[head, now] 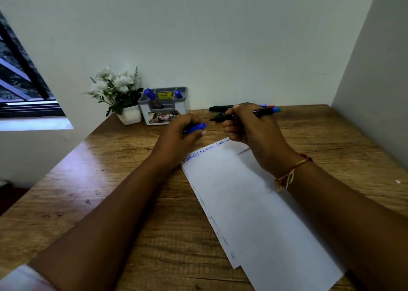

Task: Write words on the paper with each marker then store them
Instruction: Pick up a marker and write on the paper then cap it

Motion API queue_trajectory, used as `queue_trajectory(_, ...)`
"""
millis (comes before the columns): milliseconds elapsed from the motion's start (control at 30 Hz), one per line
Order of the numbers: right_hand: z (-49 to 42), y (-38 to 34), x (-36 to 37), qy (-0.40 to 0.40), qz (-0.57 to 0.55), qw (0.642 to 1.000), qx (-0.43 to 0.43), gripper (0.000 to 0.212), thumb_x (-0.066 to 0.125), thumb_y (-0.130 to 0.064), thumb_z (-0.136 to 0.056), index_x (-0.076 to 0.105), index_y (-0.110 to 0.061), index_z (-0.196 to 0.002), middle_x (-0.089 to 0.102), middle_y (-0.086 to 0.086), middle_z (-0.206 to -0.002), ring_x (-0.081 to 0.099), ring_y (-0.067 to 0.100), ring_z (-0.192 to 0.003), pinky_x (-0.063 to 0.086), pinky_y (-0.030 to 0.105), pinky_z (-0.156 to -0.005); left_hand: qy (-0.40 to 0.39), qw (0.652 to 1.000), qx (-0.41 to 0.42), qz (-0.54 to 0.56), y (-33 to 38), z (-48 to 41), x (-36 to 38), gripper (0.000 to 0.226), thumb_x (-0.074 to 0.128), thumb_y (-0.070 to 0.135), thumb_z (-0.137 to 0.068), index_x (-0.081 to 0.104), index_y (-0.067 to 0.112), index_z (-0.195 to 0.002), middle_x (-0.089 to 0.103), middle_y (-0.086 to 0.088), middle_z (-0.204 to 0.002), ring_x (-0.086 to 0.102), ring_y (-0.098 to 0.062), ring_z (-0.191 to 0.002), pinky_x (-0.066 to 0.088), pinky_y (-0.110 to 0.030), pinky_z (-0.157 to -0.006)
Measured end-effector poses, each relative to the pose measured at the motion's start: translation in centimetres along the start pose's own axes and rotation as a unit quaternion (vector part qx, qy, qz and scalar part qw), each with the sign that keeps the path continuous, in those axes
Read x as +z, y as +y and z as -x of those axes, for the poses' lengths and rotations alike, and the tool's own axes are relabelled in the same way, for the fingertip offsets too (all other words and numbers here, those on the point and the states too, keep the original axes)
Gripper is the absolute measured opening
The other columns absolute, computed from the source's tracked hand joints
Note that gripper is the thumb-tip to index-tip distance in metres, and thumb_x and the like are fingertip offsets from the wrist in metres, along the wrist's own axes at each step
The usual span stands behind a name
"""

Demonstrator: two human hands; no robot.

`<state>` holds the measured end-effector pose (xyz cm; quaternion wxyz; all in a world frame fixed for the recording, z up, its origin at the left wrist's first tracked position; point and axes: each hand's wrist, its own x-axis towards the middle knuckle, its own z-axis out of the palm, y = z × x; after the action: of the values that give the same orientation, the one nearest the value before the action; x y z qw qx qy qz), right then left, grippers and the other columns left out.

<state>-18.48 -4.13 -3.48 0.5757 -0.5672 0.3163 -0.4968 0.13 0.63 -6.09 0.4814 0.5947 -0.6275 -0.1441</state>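
Marker, centre of frame: the right hand is gripping its barrel in curled fingers, with the long axis running roughly level and the nib pointing left. Cap, blue: the left hand is pinching it just left of the nib, near it but apart and a little lower, so the pair is probably lining up for capping. Paper is lying below both hands, blue words along its top edge; organizer is standing upper centre, nearer the left hand.
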Motion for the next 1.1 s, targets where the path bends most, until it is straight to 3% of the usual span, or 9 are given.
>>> queue_trajectory(334, 0.6, 0.3, -0.1, -0.03, 0.068, 0.997, -0.007, 0.029, 0.05, -0.018, -0.107, 0.071, -0.007, -0.091, 0.07, 0.003, -0.069, 0.068, 0.008, -0.061, 0.055, 0.02, -0.055, -0.009, 0.999, 0.025, -0.028, 0.2, 0.1, 0.2, 0.018, 0.073, 0.021, -0.085, 0.063, 0.035, -0.092, 0.063, 0.013, -0.094, 0.059, -0.003, -0.091, 0.047, -0.013, -0.076)
queue_trajectory(634, 0.5, 0.7, -0.4, -0.061, 0.061, 0.996, -0.008, 0.011, 0.058, -0.012, -0.103, 0.061, -0.007, -0.094, 0.076, 0.004, -0.072, 0.075, 0.012, -0.069, 0.058, 0.022, -0.058, 0.012, 0.999, 0.027, -0.032, 0.5, 0.2, 0.2, 0.028, 0.077, 0.015, -0.081, 0.065, 0.031, -0.1, 0.063, 0.021, -0.094, 0.058, 0.013, -0.09, 0.045, -0.003, -0.075)
queue_trajectory(800, 0.5, 1.0, -0.5, -0.076, 0.07, 0.995, -0.01, 0.012, 0.063, -0.015, -0.101, 0.062, -0.004, -0.099, 0.078, 0.014, -0.086, 0.077, 0.017, -0.076, 0.058, 0.023, -0.06, 0.021, 0.998, 0.032, -0.043, 0.5, 0.2, 0.3, 0.026, 0.079, 0.015, -0.079, 0.066, 0.028, -0.097, 0.064, 0.019, -0.091, 0.059, 0.012, -0.088, 0.046, -0.005, -0.075)
queue_trajectory(934, 0.3, 1.3, -0.9, -0.071, 0.108, 0.992, -0.01, 0.017, 0.068, -0.027, -0.098, 0.069, -0.01, -0.095, 0.077, 0.004, -0.077, 0.073, 0.012, -0.069, 0.054, 0.02, -0.056, 0.018, 0.999, 0.04, -0.032, 0.7, 0.3, 0.3, 0.023, 0.079, 0.016, -0.079, 0.067, 0.029, -0.094, 0.066, 0.017, -0.091, 0.061, 0.005, -0.09, 0.048, -0.01, -0.076)
queue_trajectory(1101, 0.0, 2.1, -0.9, -0.062, 0.06, 0.996, 0.027, 0.022, 0.07, -0.025, -0.098, 0.067, -0.003, -0.096, 0.068, 0.002, -0.066, 0.06, 0.007, -0.055, 0.043, 0.02, -0.05, 0.007, 0.999, 0.036, -0.019, 0.9, 0.5, 0.5, 0.022, 0.081, 0.014, -0.076, 0.069, 0.028, -0.088, 0.067, 0.014, -0.086, 0.062, 0.004, -0.083, 0.046, -0.008, -0.071)
